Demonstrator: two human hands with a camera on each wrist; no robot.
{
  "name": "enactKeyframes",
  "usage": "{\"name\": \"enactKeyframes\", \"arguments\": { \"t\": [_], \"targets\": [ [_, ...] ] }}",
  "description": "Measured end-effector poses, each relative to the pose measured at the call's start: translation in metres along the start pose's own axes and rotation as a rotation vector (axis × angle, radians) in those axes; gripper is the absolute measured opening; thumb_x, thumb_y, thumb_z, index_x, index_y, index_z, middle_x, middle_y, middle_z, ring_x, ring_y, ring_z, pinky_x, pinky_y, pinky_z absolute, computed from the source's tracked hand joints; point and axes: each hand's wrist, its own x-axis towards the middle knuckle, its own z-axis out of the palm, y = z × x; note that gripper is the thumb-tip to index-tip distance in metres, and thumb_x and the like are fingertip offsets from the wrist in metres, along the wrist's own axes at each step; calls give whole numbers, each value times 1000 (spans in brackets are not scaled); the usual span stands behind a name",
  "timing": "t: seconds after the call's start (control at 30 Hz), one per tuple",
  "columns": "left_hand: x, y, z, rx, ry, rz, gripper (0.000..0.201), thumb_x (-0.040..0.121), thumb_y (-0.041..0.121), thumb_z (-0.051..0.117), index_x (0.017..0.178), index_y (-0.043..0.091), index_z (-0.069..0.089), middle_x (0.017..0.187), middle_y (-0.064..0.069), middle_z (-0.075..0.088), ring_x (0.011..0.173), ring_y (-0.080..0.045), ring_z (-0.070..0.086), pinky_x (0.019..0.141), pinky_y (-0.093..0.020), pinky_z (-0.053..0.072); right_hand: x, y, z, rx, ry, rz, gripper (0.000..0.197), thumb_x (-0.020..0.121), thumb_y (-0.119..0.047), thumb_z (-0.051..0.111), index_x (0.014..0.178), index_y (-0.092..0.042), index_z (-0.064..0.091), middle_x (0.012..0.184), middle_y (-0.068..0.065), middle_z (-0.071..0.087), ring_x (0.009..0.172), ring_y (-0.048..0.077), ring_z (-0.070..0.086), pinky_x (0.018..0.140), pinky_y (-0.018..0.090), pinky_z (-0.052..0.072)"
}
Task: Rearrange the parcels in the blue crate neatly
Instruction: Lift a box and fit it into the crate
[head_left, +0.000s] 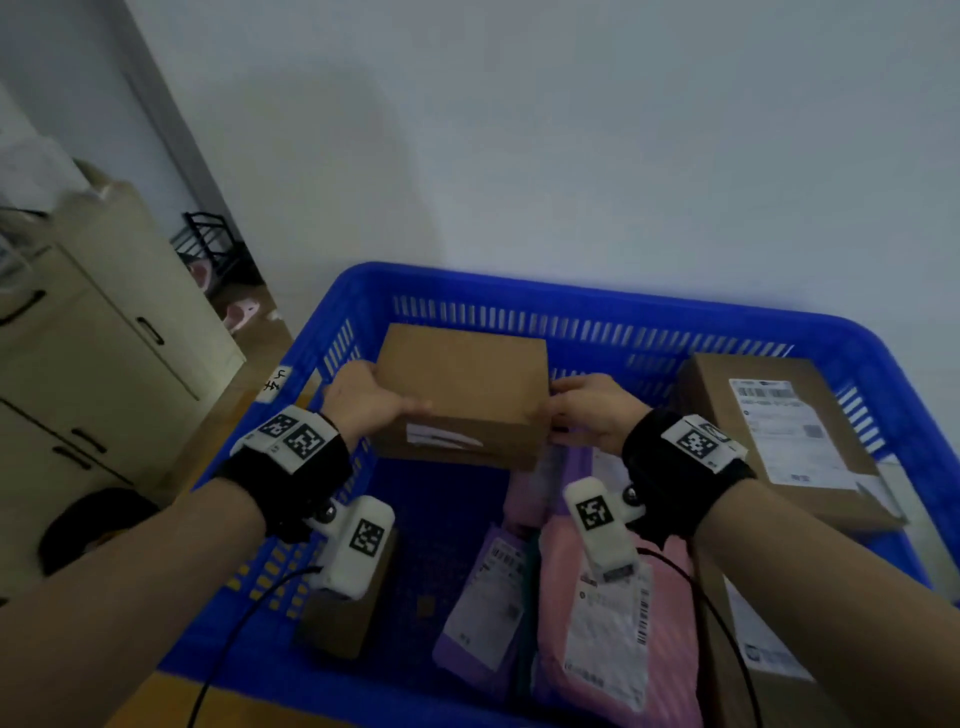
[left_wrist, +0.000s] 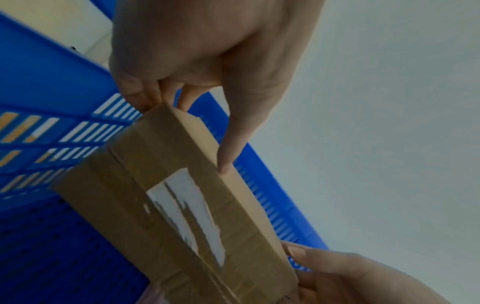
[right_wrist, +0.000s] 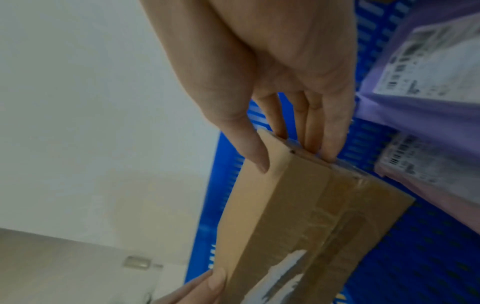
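Observation:
A brown cardboard box (head_left: 462, 384) with torn white label remains hangs above the floor of the blue crate (head_left: 623, 306), near its far wall. My left hand (head_left: 363, 395) grips its left end, thumb on top and fingers below. At the right end my right hand (head_left: 587, 410) grips it the same way. In the left wrist view the box (left_wrist: 176, 205) shows its taped side under the left hand (left_wrist: 202, 115). The right wrist view shows the box (right_wrist: 298, 216) pinched by the right hand (right_wrist: 293, 144).
A large labelled carton (head_left: 779, 431) leans on the crate's right side. Pink and purple mailer bags (head_left: 597, 597) lie on the crate floor, a small brown box (head_left: 343, 618) at the near left. A beige cabinet (head_left: 104, 338) stands to the left.

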Motion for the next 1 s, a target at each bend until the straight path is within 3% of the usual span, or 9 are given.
{"name": "enactKeyframes", "arguments": {
  "t": [0.1, 0.17, 0.27, 0.4, 0.5, 0.57, 0.7, 0.87, 1.0],
  "targets": [
    [-14, 14, -5, -207, 17, 60, 81, 70, 30, 82, 137, 7, 41, 128, 0, 53, 116, -26, 54, 95, -36, 46, -20, -11, -11, 60, 27, -117, 40, 82, 0, 67, 122, 0, 58, 115, 8, 67, 94, 18, 63, 65, 22, 53],
    [-23, 21, -7, -351, 10, 90, 76, 79, 30, 74, 142, 12, 35, 137, -3, 48, 114, -24, 53, 98, -39, 46, -32, -14, -11, 66, 68, -203, 45, 83, -1, 67, 127, -1, 53, 118, 11, 64, 98, 21, 60, 67, 20, 50],
    [-37, 31, -10, -492, 17, 133, 58, 89, 28, 64, 139, 18, 38, 136, -2, 47, 104, -20, 50, 93, -39, 45, -45, -15, -13, 43, 125, -334, 43, 82, 4, 65, 124, -1, 56, 121, 12, 63, 104, 22, 60, 72, 19, 50],
    [-47, 41, -17, -559, 42, 192, 52, 91, 29, 60, 139, 22, 39, 134, -2, 46, 104, -21, 51, 95, -42, 45, -53, -17, -21, 53, 142, -474, 48, 83, 6, 64, 128, -7, 55, 125, 7, 61, 114, 22, 58, 84, 27, 51],
    [-51, 46, -21, -622, 49, 231, 47, 92, 31, 57, 136, 22, 43, 127, 0, 48, 103, -20, 52, 87, -37, 44, -60, -18, -23, -2, 157, -562, 60, 83, -2, 68, 138, -14, 45, 135, 1, 53, 121, 17, 52, 96, 32, 48],
    [-55, 46, -23, -656, 68, 254, 42, 94, 34, 53, 133, 18, 46, 121, 1, 50, 103, -20, 52, 85, -34, 42, -64, -16, -24, -62, 167, -638, 71, 82, -9, 71, 143, -19, 37, 141, -4, 46, 128, 12, 44, 97, 27, 43],
    [-56, 38, -26, -702, 107, 255, 44, 96, 43, 46, 124, 10, 56, 126, -7, 58, 110, -24, 55, 82, -35, 43, -67, -11, -25, -152, 93, -728, 94, 74, -15, 79, 149, -26, 23, 146, -12, 39, 133, 5, 38, 107, 28, 39],
    [-54, 38, -29, -765, 128, 278, 33, 99, 36, 41, 106, 12, 63, 94, -1, 63, 82, -13, 57, 74, -28, 43, -66, -11, -31, -331, 82, -812, 101, 76, 7, 70, 152, -24, 11, 148, -9, 36, 128, 2, 39, 104, 30, 45],
    [-49, 37, -31, -793, 103, 289, 30, 98, 36, 42, 88, 18, 63, 82, 2, 62, 77, -15, 57, 74, -30, 43, -64, -12, -30, -242, 183, -821, 79, 82, -1, 69, 147, -21, 28, 129, -9, 53, 119, 6, 49, 89, 7, 47]
  ]
}}
